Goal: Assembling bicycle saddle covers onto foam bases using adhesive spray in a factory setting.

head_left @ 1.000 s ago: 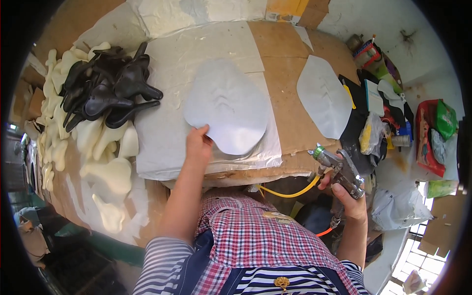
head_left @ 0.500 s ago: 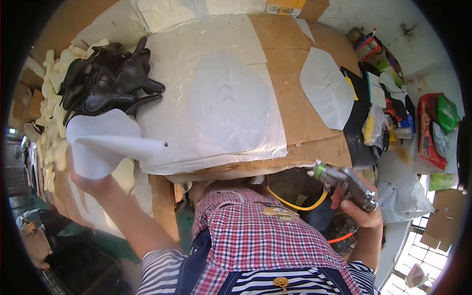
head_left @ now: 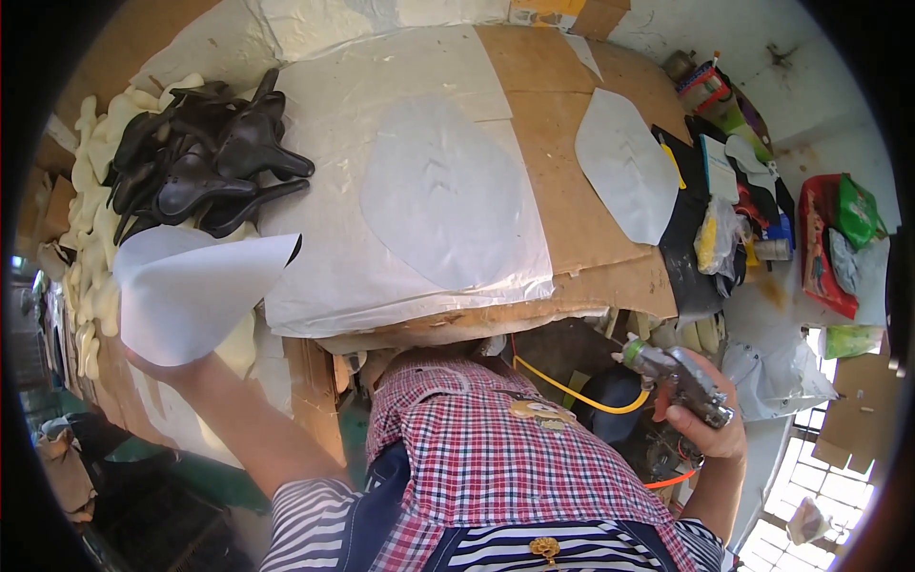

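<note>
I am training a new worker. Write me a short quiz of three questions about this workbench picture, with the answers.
1. True or false: the left hand holds a white sheet piece lifted off the bench.
2. What does the right hand grip? A) scissors B) a metal spray gun C) a brush
3. Fill in: the black saddle shells lie in a pile on the ____ side of the cardboard bench top.

Key: 1 true. 2 B, the spray gun, with a yellow hose attached. 3 left.
</note>
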`<state>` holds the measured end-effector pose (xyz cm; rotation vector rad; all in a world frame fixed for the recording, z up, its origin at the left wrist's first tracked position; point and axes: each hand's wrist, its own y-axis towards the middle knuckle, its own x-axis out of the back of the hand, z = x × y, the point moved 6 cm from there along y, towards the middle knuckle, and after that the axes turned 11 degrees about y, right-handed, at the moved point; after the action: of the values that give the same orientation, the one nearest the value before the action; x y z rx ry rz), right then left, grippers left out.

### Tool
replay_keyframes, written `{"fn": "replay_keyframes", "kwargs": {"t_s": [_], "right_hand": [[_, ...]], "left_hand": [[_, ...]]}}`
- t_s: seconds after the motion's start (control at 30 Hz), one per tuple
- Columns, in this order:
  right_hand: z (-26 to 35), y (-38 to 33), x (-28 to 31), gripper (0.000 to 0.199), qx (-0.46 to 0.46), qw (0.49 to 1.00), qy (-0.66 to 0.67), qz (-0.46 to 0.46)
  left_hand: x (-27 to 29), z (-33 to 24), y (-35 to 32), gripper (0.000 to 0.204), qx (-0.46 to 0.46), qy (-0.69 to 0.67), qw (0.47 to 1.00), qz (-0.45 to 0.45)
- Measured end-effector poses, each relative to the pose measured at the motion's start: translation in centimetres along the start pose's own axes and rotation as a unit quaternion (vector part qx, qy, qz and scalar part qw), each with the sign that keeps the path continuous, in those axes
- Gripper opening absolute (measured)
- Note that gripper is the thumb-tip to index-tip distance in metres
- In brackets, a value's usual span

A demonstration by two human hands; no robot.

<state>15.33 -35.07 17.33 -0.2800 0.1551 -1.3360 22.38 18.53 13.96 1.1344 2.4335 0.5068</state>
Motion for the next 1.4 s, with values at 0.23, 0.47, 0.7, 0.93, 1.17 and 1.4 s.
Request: {"fn": "replay_keyframes", "kwargs": {"t_s": [0.23,0.47,0.7,0.93,1.17,1.4], "right_hand": [[0.7,2.3,-0.2,0.061,0.079,0.985,0.097,-0.117],[0.2,1.3,-0.5,0.058,0.014,1.000,-0.013,0.005],[1.7,3.8,-0.2,0.059,0.110,0.987,0.056,-0.106],[1.3,3.9,0.0,0.071,0.112,0.984,0.049,-0.127],[0.9,1.5,0.1,0.062,0.088,0.993,0.050,-0.056],[0.6,0.2,1.5,0.063,0.049,0.995,0.018,-0.083]], "left_hand": [[-0.9,0.5,0.3,0.044,-0.019,0.068,0.997,0.027],[-1.1,-0.7,-0.1,0.031,-0.162,0.302,0.939,-0.035],[-2.6,-0.4,0.4,0.025,-0.109,0.190,0.975,-0.015],[-0.8,1.0,0.5,0.041,-0.081,0.219,0.972,0.029],[-2.0,0.3,-0.4,0.041,-0.044,0.245,0.968,0.029],[-4.0,-0.7,-1.2,0.038,0.054,0.144,0.988,0.003]]}}
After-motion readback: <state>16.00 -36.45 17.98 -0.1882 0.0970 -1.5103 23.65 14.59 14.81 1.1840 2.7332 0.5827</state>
